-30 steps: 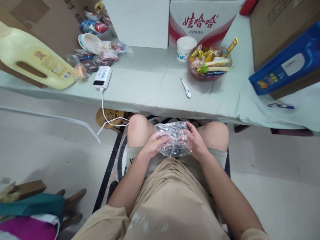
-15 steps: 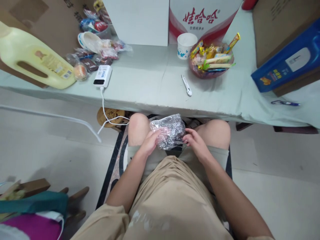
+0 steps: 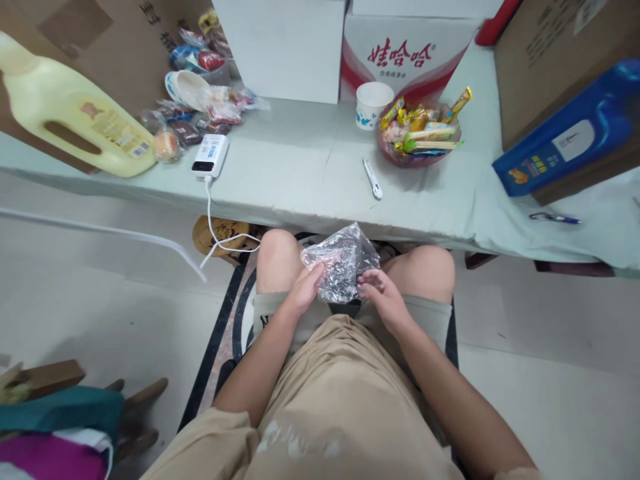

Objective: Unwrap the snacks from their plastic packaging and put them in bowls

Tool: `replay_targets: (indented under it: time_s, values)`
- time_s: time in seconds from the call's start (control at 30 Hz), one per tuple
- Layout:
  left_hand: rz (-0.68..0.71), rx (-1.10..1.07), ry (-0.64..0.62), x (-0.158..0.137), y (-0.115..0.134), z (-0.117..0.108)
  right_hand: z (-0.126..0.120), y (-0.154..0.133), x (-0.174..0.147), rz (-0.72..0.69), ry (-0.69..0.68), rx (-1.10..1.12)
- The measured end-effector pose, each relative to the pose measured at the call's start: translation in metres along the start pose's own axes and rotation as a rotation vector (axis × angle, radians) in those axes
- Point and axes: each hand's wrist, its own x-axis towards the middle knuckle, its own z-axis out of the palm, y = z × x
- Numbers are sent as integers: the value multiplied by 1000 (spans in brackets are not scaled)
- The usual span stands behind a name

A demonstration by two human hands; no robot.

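A crinkled sheet of clear plastic wrap (image 3: 345,267) is held over my lap, between my knees and just in front of the table edge. My left hand (image 3: 310,287) grips its left side, with some fingers showing through the film. At the right side, my right hand (image 3: 381,293) pinches the lower right edge with bent fingers. Whether anything is inside the wrap I cannot tell. On the table ahead lies a white utility knife (image 3: 372,179).
A bowl of wrapped snacks (image 3: 417,159) and a paper cup (image 3: 373,110) stand before a carton (image 3: 405,57). Left are a white power bank (image 3: 210,155) with a cable and a yellow jug (image 3: 75,113). A blue bottle (image 3: 570,140) leans at right, near a pen (image 3: 555,218).
The plastic wrap spreads wider, its top corner now pointing up and its right side fanned out. My right hand has moved slightly down and left along its edge. The view has shifted slightly.
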Motion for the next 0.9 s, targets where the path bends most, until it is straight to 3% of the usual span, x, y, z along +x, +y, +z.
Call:
replay_targets:
  time_s: [0.17, 0.3, 0.43, 0.6, 0.8, 0.9]
  values:
    - [102, 288, -21, 0, -8, -8, 8, 6, -1, 131, -83, 53]
    - [188, 518, -75, 2, -16, -13, 13, 5, -3, 155, -46, 86]
    - [241, 586, -104, 4, -24, -15, 15, 3, -1, 142, 57, 335]
    - [305, 603, -182, 4, -28, -16, 10, 2, 8, 483, -20, 573]
    - [281, 573, -191, 8, -31, -18, 9, 6, 6, 317, 57, 634]
    - [282, 580, -211, 7, -31, -18, 8, 7, 0, 374, -34, 620]
